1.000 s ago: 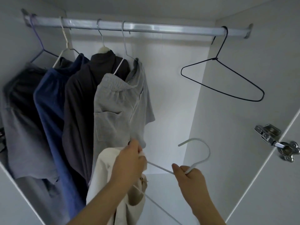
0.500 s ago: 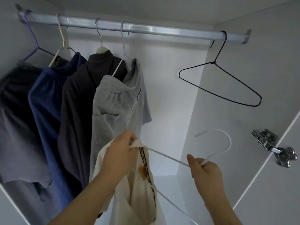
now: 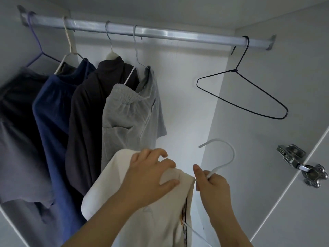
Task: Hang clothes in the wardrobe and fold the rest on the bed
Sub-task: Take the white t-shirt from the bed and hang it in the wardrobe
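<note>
I look up into a white wardrobe. A cream garment point(image 3: 142, 221) hangs low in the middle on a white wire hanger point(image 3: 224, 157). My left hand point(image 3: 149, 175) pinches the garment's collar edge at the top. My right hand point(image 3: 211, 182) is closed around the hanger's neck just below its hook, right beside the collar. The hook curves up free, well below the metal rail point(image 3: 160, 33). Part of the hanger's lower wire shows under the garment.
Several garments hang on the rail's left half: a dark grey one point(image 3: 16, 131), a navy one point(image 3: 53, 122), a charcoal shirt point(image 3: 85, 113), grey shorts point(image 3: 128, 114). An empty black wire hanger point(image 3: 249, 97) hangs at the rail's right end. A door hinge point(image 3: 299, 163) sits on the right.
My left hand has pulled the cream garment's collar along the hanger toward the hook, up to my right hand. The bare wire between my hands is now covered.
</note>
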Available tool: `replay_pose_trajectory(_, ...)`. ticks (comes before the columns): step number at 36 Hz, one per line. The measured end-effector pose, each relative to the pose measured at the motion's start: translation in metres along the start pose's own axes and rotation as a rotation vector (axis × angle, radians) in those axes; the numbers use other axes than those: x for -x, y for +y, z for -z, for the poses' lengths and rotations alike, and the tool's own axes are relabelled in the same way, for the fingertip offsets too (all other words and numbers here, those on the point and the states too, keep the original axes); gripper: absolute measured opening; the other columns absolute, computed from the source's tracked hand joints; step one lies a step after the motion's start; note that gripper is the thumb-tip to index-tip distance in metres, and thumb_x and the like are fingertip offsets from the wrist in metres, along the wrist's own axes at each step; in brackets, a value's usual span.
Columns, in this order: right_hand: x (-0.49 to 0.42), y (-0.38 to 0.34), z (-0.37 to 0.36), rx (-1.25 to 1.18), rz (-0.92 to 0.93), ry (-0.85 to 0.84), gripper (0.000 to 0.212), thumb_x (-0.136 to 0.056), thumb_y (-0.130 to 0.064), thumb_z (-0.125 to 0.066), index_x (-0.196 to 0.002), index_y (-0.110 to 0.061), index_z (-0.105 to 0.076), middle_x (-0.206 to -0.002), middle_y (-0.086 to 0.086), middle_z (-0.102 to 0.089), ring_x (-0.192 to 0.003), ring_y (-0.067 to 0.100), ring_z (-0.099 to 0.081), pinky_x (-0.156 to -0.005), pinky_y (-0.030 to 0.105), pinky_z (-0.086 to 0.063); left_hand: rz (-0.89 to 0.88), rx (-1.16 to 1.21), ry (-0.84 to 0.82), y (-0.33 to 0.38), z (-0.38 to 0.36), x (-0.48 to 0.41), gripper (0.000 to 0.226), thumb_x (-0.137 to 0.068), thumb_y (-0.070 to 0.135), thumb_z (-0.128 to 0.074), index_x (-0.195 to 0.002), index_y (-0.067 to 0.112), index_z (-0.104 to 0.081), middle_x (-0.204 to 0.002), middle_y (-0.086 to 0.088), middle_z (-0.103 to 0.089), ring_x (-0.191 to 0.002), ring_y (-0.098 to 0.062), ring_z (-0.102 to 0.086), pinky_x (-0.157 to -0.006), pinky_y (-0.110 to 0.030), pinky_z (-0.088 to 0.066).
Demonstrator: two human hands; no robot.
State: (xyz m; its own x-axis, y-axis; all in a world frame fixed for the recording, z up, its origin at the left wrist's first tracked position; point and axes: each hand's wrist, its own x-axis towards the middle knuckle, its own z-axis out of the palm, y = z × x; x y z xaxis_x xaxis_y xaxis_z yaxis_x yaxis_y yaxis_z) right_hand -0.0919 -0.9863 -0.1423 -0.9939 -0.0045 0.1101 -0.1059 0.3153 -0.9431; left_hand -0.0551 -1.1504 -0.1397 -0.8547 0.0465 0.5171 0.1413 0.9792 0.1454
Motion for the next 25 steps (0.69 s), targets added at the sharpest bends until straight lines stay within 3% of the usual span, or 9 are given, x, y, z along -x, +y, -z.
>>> replay_pose_trajectory(2,-0.001,-0.002,0.002,0.009,0.018,-0.006,0.055,-0.092,-0.037,-0.052,-0.045,-0.01,-0.042,-0.037,-0.008,-0.043,-0.047,0.007,-0.041,-0.053,0.023,-0.032,-0.043,-0.102,0.031,-0.008,-0.002,-0.001,0.035,-0.079,0.06,-0.037,-0.093,0.043,-0.065,-0.097,0.018,-0.063,-0.094,-0.007,-0.052,-0.084,-0.029,-0.04)
replay_pose_trajectory(4,-0.001,-0.004,0.002,0.033,0.036,-0.026,0.055,-0.092,-0.037,-0.052,-0.045,-0.009,-0.043,-0.034,-0.01,-0.043,-0.043,0.005,-0.041,-0.053,0.022,-0.032,-0.098,-0.026,-0.004,-0.013,-0.004,-0.003,0.032,-0.086,0.05,-0.035,-0.085,0.039,-0.066,-0.076,0.019,-0.063,-0.074,-0.004,-0.059,-0.077,-0.025,-0.04)
replay_pose_trajectory(8,-0.003,-0.009,0.003,0.03,0.113,0.037,0.051,-0.088,-0.037,-0.059,-0.056,0.002,-0.051,-0.054,0.006,-0.058,-0.053,0.014,-0.046,-0.055,0.024,-0.034,-0.1,0.101,0.054,-0.014,-0.001,-0.006,0.031,-0.087,0.044,-0.041,-0.075,0.032,-0.067,-0.061,0.016,-0.06,-0.056,-0.003,-0.056,-0.06,-0.025,-0.043)
replay_pose_trajectory(9,-0.004,-0.011,0.003,0.025,0.158,0.074,0.047,-0.087,-0.035,-0.061,-0.058,0.0,-0.05,-0.058,0.008,-0.057,-0.057,0.016,-0.045,-0.056,0.024,-0.034,-0.078,0.12,0.08,-0.014,0.0,-0.005,0.031,-0.086,0.044,-0.042,-0.074,0.032,-0.068,-0.061,0.015,-0.061,-0.056,-0.003,-0.057,-0.059,-0.025,-0.043)
replay_pose_trajectory(12,-0.007,-0.012,0.001,0.041,0.345,0.202,0.024,-0.084,-0.034,-0.066,-0.066,-0.031,-0.05,-0.074,-0.016,-0.056,-0.075,0.007,-0.047,-0.065,0.01,-0.033,-0.004,0.159,0.16,-0.014,0.003,-0.004,0.03,-0.084,0.043,-0.044,-0.072,0.03,-0.068,-0.061,0.017,-0.061,-0.057,-0.001,-0.055,-0.059,-0.019,-0.038)
replay_pose_trajectory(15,-0.007,-0.011,-0.002,0.042,0.467,0.288,0.019,-0.079,-0.038,-0.064,-0.068,-0.039,-0.048,-0.076,-0.021,-0.055,-0.077,0.005,-0.049,-0.07,0.005,-0.033,0.06,0.187,0.212,-0.016,0.008,-0.007,0.032,-0.084,0.043,-0.044,-0.072,0.026,-0.068,-0.061,0.017,-0.062,-0.064,-0.006,-0.055,-0.055,-0.021,-0.042)
replay_pose_trajectory(19,-0.007,-0.012,-0.012,0.119,0.39,0.042,0.023,-0.083,-0.027,-0.068,-0.07,-0.035,-0.051,-0.072,-0.015,-0.057,-0.065,0.005,-0.05,-0.067,0.004,-0.037,0.161,0.222,0.243,-0.014,0.015,-0.01,0.042,-0.082,0.051,-0.038,-0.077,0.025,-0.07,-0.065,0.015,-0.065,-0.083,-0.004,-0.054,-0.061,-0.016,-0.038)
replay_pose_trajectory(22,-0.009,-0.017,-0.019,0.146,0.323,-0.137,0.011,-0.087,-0.029,-0.063,-0.089,-0.031,-0.052,-0.079,-0.018,-0.056,-0.068,-0.002,-0.05,-0.065,0.001,-0.037,0.247,0.3,0.237,-0.008,0.023,-0.013,0.048,-0.077,0.059,-0.037,-0.082,0.025,-0.071,-0.069,0.011,-0.068,-0.077,-0.006,-0.058,-0.067,-0.025,-0.045)
replay_pose_trajectory(25,-0.009,-0.021,-0.023,0.117,0.306,-0.175,0.007,-0.09,-0.024,-0.06,-0.088,-0.022,-0.053,-0.077,-0.013,-0.056,-0.068,0.0,-0.05,-0.064,0.0,-0.037,0.313,0.341,0.229,-0.004,0.03,-0.015,0.028,-0.087,0.046,-0.055,-0.088,0.023,-0.07,-0.076,0.009,-0.068,-0.078,-0.01,-0.063,-0.082,-0.034,-0.046)
